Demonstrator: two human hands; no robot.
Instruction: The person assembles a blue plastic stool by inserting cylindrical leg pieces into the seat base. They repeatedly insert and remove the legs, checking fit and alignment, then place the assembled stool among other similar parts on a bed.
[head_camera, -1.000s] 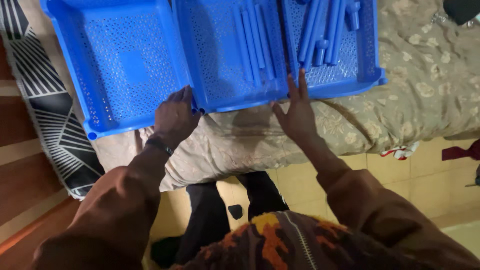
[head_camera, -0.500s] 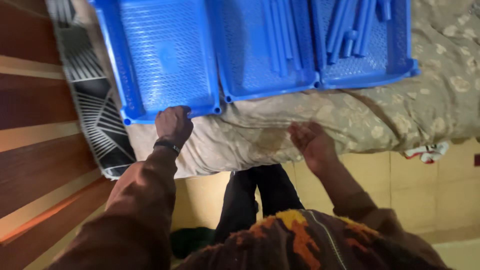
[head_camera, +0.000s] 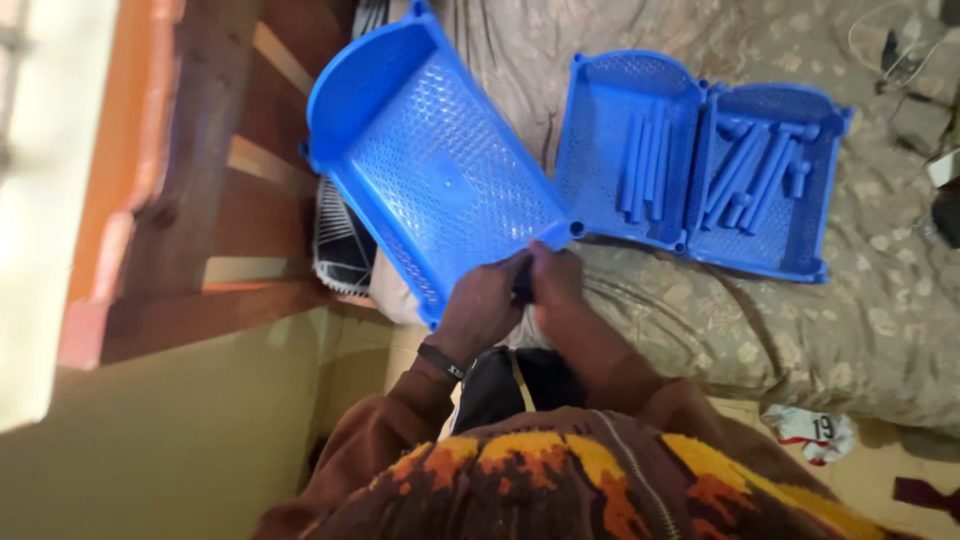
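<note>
Both hands, left hand (head_camera: 487, 300) and right hand (head_camera: 556, 280), are clamped on the near edge of the blue tray (head_camera: 440, 170). Hold it tight and level so it clears the other trays (head_camera: 700, 160).

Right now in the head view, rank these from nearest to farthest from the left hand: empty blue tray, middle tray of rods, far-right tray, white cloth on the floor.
1. Empty blue tray, at the hand.
2. Middle tray, just right.
3. Far-right tray and white cloth: too close to call.

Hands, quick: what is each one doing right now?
Left hand: closed on the near edge of the empty blue tray.
Right hand: at the same edge beside it; grip cannot be told.
</note>
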